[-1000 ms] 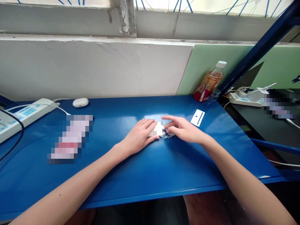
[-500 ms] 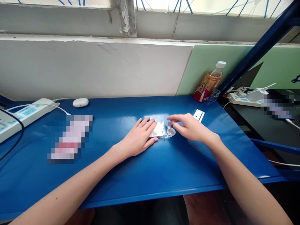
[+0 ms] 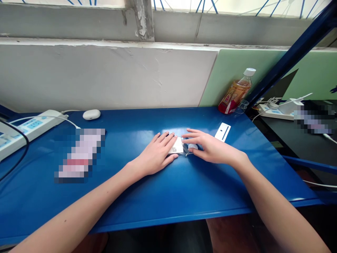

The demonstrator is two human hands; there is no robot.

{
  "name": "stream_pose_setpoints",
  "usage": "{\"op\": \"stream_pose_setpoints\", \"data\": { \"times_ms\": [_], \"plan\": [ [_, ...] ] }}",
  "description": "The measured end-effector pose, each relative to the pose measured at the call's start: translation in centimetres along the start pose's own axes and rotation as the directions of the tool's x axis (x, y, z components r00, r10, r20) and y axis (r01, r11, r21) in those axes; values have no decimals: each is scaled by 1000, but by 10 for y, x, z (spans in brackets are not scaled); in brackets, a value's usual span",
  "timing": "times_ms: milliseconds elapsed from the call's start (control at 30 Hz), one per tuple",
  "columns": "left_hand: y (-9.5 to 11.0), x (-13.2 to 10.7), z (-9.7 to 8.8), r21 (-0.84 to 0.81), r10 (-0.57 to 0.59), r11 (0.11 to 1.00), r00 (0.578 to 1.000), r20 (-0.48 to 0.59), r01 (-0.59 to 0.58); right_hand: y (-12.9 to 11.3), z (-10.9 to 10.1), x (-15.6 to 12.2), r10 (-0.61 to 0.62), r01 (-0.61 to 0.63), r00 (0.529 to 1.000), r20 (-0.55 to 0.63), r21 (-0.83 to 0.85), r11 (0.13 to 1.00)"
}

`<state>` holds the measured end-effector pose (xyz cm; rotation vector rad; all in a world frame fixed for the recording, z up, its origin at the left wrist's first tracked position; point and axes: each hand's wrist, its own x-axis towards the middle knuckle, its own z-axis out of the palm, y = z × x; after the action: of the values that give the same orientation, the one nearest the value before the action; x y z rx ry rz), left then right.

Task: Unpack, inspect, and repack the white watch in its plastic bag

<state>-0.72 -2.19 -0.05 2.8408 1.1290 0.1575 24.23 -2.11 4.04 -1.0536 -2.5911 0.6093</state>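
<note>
My left hand [image 3: 159, 153] lies flat with fingers stretched out over the left part of a white card [image 3: 177, 146] in a clear plastic bag, on the blue desk [image 3: 147, 200]. A small round clear disc [image 3: 193, 146], whose kind I cannot make out, is at the bag's right end. My right hand [image 3: 206, 146] is spread over that end, fingertips at the bag and thumb by the disc. Whether those fingertips press on the bag is hard to tell. Behind my right hand lies a white card with a dark slot [image 3: 223, 132].
A tilted drink bottle [image 3: 235, 95] leans at the back right corner, with a small clear cup [image 3: 241, 106] beside it. On the left are a blurred-out phone [image 3: 81, 154] on a cable, a white earbud case [image 3: 91, 114] and a power strip [image 3: 31, 128].
My right hand has shifted left and slightly down, and its fingers have spread over the bag's right end. More of the slotted card shows. My left hand stays in place.
</note>
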Motion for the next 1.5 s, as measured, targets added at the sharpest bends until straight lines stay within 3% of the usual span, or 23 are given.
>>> {"op": "stream_pose_setpoints", "data": {
  "times_ms": [233,567,933,1500],
  "plan": [
    [0,0,0,-5,1,1000,1000,2,-1,-5,2,-4,-5,5,998,56,8,1000],
    [2,1,-2,4,-12,1000,1000,17,12,-17,17,-7,30,-3,992,121,-214,977],
    [2,1,-1,12,-15,1000,1000,12,15,-36,19,-5,232,-198,939,252,-152,968],
    [4,1,-3,0,-18,1000,1000,17,18,-40,36,-7,201,-173,970,134,-194,966]
  ]
}}
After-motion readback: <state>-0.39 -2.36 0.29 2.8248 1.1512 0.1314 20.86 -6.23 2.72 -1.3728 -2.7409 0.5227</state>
